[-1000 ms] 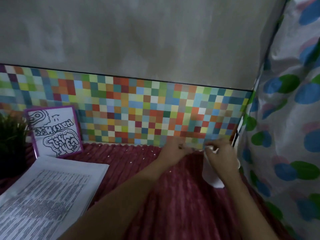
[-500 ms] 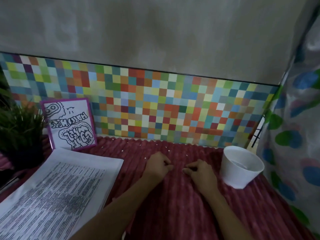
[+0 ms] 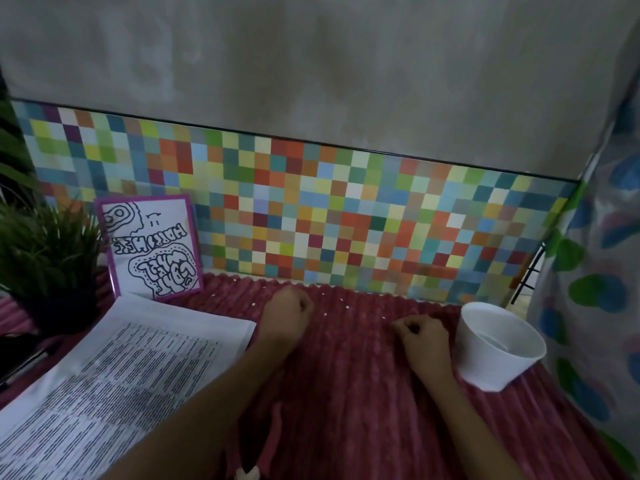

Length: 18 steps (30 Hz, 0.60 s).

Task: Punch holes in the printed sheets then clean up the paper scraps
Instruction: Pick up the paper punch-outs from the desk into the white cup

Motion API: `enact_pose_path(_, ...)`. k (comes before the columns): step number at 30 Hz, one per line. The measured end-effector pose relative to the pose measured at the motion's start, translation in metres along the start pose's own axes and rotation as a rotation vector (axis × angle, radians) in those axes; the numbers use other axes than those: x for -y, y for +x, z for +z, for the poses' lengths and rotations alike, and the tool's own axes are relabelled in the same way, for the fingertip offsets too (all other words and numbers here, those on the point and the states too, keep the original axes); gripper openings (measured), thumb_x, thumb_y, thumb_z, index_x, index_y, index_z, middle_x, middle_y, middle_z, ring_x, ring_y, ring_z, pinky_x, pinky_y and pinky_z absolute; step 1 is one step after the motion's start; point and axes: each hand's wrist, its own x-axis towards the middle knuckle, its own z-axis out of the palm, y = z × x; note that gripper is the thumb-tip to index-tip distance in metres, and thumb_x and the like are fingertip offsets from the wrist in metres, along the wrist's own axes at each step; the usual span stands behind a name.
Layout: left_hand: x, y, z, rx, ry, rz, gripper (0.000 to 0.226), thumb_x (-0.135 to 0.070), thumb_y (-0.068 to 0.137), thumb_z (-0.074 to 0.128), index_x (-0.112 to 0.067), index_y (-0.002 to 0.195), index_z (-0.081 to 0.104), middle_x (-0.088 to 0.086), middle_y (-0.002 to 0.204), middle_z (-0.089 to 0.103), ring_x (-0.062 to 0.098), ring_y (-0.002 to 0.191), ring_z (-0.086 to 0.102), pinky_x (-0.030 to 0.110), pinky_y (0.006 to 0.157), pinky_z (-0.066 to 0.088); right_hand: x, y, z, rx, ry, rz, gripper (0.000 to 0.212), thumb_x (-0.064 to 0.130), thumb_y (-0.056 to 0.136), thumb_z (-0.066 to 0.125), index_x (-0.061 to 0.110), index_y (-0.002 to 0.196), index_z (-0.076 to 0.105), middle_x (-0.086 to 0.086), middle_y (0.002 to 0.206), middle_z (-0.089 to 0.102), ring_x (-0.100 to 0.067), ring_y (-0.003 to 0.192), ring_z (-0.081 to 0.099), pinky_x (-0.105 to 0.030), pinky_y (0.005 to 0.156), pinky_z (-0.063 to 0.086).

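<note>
Tiny white paper scraps [image 3: 347, 307] lie scattered on the ribbed red cloth [image 3: 346, 393] near the tiled back edge. My left hand [image 3: 287, 315] rests on the cloth among them, fingers curled, tips pinched down. My right hand [image 3: 420, 337] sits just left of a white cup [image 3: 498, 351], thumb and forefinger pinched together on the cloth. Anything between the fingertips is too small to make out. The stack of printed sheets [image 3: 121, 375] lies at the left.
A framed doodle picture [image 3: 152, 247] leans on the coloured tile strip [image 3: 346, 220]. A dark potted plant [image 3: 48, 265] stands at far left. A spotted curtain [image 3: 595, 271] hangs along the right side, close behind the cup.
Both hands came down from over the cup to the cloth. Since then my left hand has slid left, away from my right hand. The view has tilted down and left.
</note>
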Motion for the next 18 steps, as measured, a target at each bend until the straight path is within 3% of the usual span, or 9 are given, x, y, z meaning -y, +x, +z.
enact_pose_path(5, 0.018, -0.002, -0.001, 0.116, -0.010, -0.005, 0.014, -0.009, 0.081, 0.067, -0.008, 0.072, 0.077, -0.004, 0.067, 0.068, 0.013, 0.068, 0.068, 0.016, 0.061, 0.044, 0.006, 0.031, 0.016, -0.036, -0.015, 0.033, 0.010, 0.012, 0.083, 0.072, 0.005, 0.078, 0.078, -0.011, 0.080, 0.076, -0.023, 0.071, 0.068, -0.034, 0.073, 0.053)
enact_pose_path(8, 0.020, 0.000, 0.003, 0.132, -0.014, -0.006, 0.016, -0.011, 0.080, 0.068, -0.011, 0.066, 0.075, -0.006, 0.061, 0.063, 0.012, 0.062, 0.064, 0.017, 0.060, 0.044, 0.000, 0.034, 0.025, 0.030, -0.088, 0.053, 0.009, 0.017, 0.083, 0.073, 0.013, 0.086, 0.080, -0.007, 0.089, 0.077, -0.021, 0.078, 0.069, -0.029, 0.071, 0.051)
enact_pose_path(11, 0.024, 0.005, 0.007, 0.137, 0.022, -0.011, 0.037, -0.009, 0.077, 0.065, -0.016, 0.043, 0.052, -0.007, 0.046, 0.050, 0.012, 0.049, 0.052, 0.017, 0.052, 0.040, -0.004, 0.033, 0.028, 0.062, -0.165, 0.007, 0.008, 0.023, 0.083, 0.073, 0.020, 0.086, 0.080, -0.001, 0.092, 0.077, -0.019, 0.080, 0.068, -0.029, 0.069, 0.050)
enact_pose_path(13, 0.025, 0.006, 0.008, 0.133, 0.049, -0.024, 0.042, -0.008, 0.079, 0.062, -0.018, 0.042, 0.044, -0.007, 0.045, 0.044, 0.010, 0.045, 0.045, 0.019, 0.049, 0.041, -0.005, 0.032, 0.030, 0.072, -0.184, -0.022, 0.008, 0.025, 0.082, 0.073, 0.022, 0.085, 0.080, 0.002, 0.092, 0.076, -0.017, 0.078, 0.067, -0.030, 0.069, 0.052)
enact_pose_path(15, 0.024, 0.004, 0.008, 0.107, 0.086, -0.014, 0.031, -0.012, 0.084, 0.059, -0.018, 0.054, 0.054, -0.004, 0.057, 0.053, 0.011, 0.054, 0.050, 0.027, 0.060, 0.050, -0.006, 0.032, 0.031, 0.065, -0.224, -0.051, 0.009, 0.025, 0.084, 0.071, 0.021, 0.084, 0.079, 0.002, 0.093, 0.075, -0.017, 0.079, 0.067, -0.030, 0.069, 0.051)
enact_pose_path(18, 0.020, 0.003, 0.005, 0.052, 0.181, 0.007, 0.018, -0.017, 0.092, 0.053, -0.010, 0.092, 0.069, 0.007, 0.096, 0.067, 0.024, 0.091, 0.062, 0.032, 0.077, 0.049, -0.007, 0.031, 0.034, 0.048, -0.357, -0.116, 0.012, 0.023, 0.090, 0.063, 0.016, 0.086, 0.071, -0.004, 0.097, 0.069, -0.024, 0.084, 0.066, -0.033, 0.070, 0.051)
